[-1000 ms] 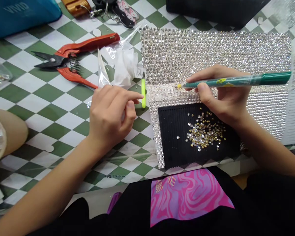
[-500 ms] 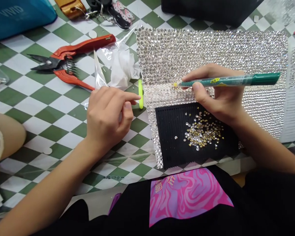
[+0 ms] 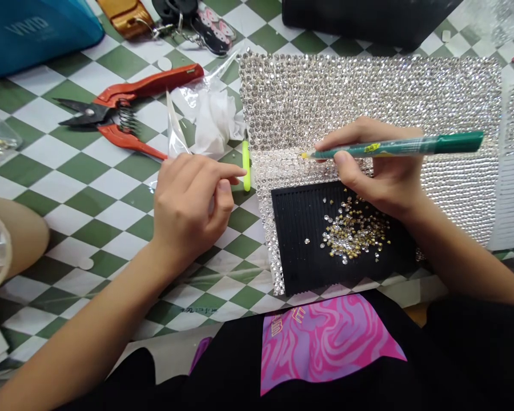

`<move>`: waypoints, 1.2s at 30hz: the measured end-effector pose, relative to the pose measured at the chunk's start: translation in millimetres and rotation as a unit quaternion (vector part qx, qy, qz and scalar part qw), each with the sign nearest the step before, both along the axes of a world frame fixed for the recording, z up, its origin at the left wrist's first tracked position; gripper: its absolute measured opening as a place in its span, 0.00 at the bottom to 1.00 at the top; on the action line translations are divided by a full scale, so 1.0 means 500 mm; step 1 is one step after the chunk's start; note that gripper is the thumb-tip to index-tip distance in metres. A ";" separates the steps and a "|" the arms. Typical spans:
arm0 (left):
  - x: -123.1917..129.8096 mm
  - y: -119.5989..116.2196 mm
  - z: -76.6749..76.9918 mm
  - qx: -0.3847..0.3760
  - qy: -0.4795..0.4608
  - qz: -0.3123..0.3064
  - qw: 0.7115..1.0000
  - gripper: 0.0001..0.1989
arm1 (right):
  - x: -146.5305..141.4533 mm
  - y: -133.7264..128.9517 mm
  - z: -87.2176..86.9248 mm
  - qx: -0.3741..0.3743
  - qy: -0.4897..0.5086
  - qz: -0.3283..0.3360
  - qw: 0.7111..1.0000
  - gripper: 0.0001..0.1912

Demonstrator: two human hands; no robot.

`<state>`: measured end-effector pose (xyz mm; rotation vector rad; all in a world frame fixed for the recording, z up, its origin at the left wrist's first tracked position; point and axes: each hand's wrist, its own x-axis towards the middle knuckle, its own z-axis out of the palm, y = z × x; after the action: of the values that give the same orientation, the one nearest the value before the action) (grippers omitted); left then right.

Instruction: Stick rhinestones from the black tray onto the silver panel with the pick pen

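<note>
In my right hand (image 3: 379,165) is a green pen (image 3: 411,146) with a yellowish tip, held between thumb and fingers. Its tip meets the rhinestone-covered sheet (image 3: 368,85) along a paler band near the left side. My left hand (image 3: 192,202) rests on the table, index finger stretched out and its tip at a yellow-green stick (image 3: 246,165) beside the sheet; the lower fingers are partly hidden. On the sheet's lower part lies a black ridged tray (image 3: 300,268) carrying a heap of loose rhinestones (image 3: 353,231), clear and gold-backed.
Red-handled pruning shears (image 3: 149,81) lie left of a crumpled white tissue (image 3: 214,123) and clear plastic. Behind are keys (image 3: 212,28), a blue pouch (image 3: 38,34) and a black box (image 3: 360,23). A beige container (image 3: 25,242) stands at the left on the checkered tablecloth (image 3: 124,200).
The pen tip has shifted slightly left and down along the pale band with my right hand. My left hand keeps its place; the whole view has drifted slightly.
</note>
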<state>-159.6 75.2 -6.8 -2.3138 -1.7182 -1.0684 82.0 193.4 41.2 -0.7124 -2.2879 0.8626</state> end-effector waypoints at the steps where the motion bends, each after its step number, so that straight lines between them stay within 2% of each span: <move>1: 0.000 0.000 0.001 -0.001 0.000 -0.001 1.000 0.12 | 0.000 -0.001 0.000 -0.009 0.010 -0.003 1.000 0.06; 23: -0.002 0.001 0.008 0.001 0.019 -0.007 1.000 0.11 | 0.001 -0.001 0.003 0.005 -0.024 -0.017 1.000 0.07; 28: 0.000 -0.005 0.010 -0.053 0.013 0.012 0.998 0.14 | 0.002 -0.001 0.004 -0.009 -0.015 -0.015 1.000 0.07; 33: 0.000 -0.001 0.008 -0.006 0.014 -0.006 1.000 0.11 | 0.000 -0.001 0.004 -0.004 -0.022 -0.011 1.000 0.07; 36: 0.000 0.001 0.005 -0.007 0.012 -0.002 1.000 0.11 | -0.001 -0.001 0.006 0.009 -0.030 -0.008 0.999 0.07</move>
<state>-159.8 75.6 -4.1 -2.3293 -1.7183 -1.0298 81.4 193.1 44.0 -0.7567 -2.3379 0.8227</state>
